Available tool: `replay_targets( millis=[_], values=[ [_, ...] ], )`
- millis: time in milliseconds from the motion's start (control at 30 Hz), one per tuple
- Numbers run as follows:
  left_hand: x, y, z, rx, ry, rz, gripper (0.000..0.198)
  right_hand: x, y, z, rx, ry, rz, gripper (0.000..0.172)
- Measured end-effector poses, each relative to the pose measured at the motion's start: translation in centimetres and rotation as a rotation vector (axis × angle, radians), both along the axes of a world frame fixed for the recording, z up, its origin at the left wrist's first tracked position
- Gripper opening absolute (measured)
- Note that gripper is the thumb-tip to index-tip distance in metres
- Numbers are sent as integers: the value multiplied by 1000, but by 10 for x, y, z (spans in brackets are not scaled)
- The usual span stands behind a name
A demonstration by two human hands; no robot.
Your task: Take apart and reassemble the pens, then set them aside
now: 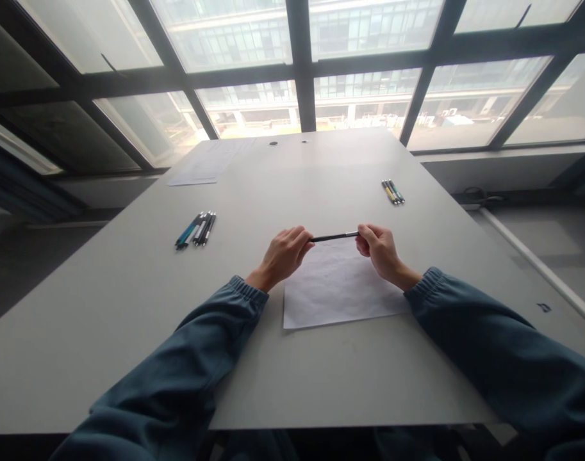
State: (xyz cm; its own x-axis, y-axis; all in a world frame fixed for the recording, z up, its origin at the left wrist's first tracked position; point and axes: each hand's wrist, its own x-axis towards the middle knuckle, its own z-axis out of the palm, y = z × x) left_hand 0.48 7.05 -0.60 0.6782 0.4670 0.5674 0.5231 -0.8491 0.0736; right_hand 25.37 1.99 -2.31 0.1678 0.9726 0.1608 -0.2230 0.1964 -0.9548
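Note:
A slim black pen [334, 237] with a pale band near its right end is held level between both hands. My left hand [286, 253] pinches its left end, fingers closed around it. At the other end, my right hand [377, 248] grips the pen with thumb and curled fingers. Beneath the hands lies a white sheet of paper [340, 291], partly covered by the right wrist and sleeve. Whether the pen has a cap cannot be made out.
On the left of the white table [129, 307] lies a group of several pens [196, 229] in blue, green, white and black. A smaller pen group [393, 191] rests at the right. More paper sheets [200, 163] lie at the far left, before the windows.

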Motion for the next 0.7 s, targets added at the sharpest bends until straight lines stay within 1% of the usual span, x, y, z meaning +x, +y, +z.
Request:
replay_targets(
  millis=[100,233,367,467,533,700],
  values=[
    [0,-1,5,56,49,-4,25,-1,0,-1,6,-78,-31,56],
    [2,-4,9,86,76,21,27,0,2,-4,51,-221,-91,60],
    [9,-10,7,80,142,122,18,0,-1,-2,91,-309,-144,61],
    [12,-12,4,43,184,203,12,-1,-3,0,112,-370,-181,61],
    [12,-12,2,18,190,219,13,-1,-3,0,103,-368,-199,61],
    [8,-9,2,-2,154,170,26,1,2,-4,43,-271,-222,61]
  ],
)
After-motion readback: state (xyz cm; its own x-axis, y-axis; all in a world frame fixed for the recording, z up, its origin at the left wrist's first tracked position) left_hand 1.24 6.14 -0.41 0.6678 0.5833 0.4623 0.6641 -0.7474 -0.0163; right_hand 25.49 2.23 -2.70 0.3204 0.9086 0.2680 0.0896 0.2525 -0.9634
